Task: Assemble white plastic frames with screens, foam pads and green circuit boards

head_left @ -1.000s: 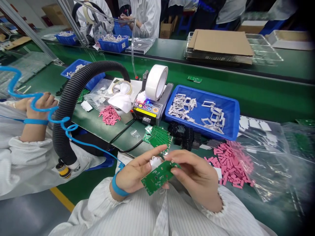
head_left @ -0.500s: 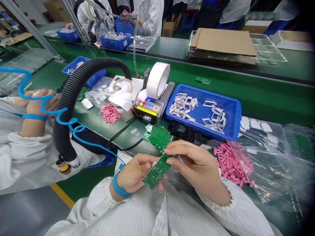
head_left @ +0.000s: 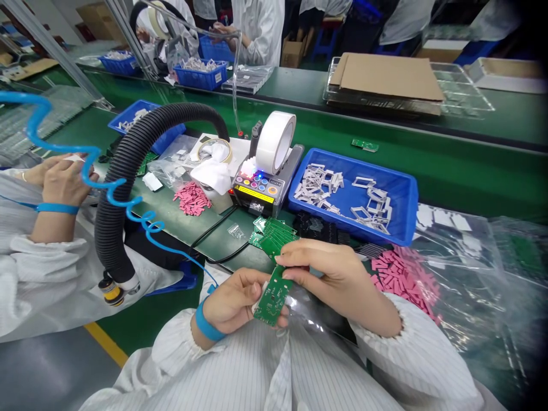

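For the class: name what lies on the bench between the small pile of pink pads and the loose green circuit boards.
In the head view: a small clear bag and black cables.

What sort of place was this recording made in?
Most likely an electronics assembly line in a factory: a long green assembly bench, a white striped smock with a blue anti-static wrist strap, and the left hand and right hand holding a green circuit board.
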`<act>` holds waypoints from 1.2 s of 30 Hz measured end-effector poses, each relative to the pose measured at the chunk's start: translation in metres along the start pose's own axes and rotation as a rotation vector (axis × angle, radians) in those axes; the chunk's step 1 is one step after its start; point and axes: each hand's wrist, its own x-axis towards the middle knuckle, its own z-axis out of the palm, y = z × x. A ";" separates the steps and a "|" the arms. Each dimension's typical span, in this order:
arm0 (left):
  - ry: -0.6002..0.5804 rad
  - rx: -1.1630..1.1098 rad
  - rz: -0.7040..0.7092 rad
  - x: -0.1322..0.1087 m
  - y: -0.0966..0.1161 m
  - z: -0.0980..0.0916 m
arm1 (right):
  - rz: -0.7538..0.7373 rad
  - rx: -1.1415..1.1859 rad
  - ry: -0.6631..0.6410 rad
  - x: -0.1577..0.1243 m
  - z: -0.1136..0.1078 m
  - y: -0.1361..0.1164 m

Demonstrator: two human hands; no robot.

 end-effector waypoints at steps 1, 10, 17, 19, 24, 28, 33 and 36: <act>-0.010 -0.006 -0.003 0.000 0.000 -0.001 | -0.014 -0.014 0.006 0.000 0.000 0.001; -0.042 -0.204 -0.010 0.015 -0.011 0.002 | 0.189 -0.280 0.148 -0.007 0.010 -0.005; 0.115 -0.183 0.176 0.039 -0.013 0.021 | 0.278 -0.439 0.006 -0.025 0.015 -0.013; 0.111 -0.177 0.181 0.046 -0.012 0.027 | 0.279 -0.461 0.004 -0.026 0.008 -0.010; 0.175 -0.171 0.151 0.048 -0.004 0.028 | 0.362 -0.685 0.037 -0.017 -0.076 0.024; 0.357 -0.204 0.136 0.040 -0.006 0.011 | 0.724 -1.034 0.180 -0.013 -0.181 0.098; 0.551 -0.308 0.134 0.031 -0.021 -0.009 | 0.946 -1.045 0.043 -0.040 -0.230 0.195; 0.630 -0.326 0.136 0.029 -0.026 -0.012 | 1.031 -1.043 -0.032 -0.056 -0.228 0.220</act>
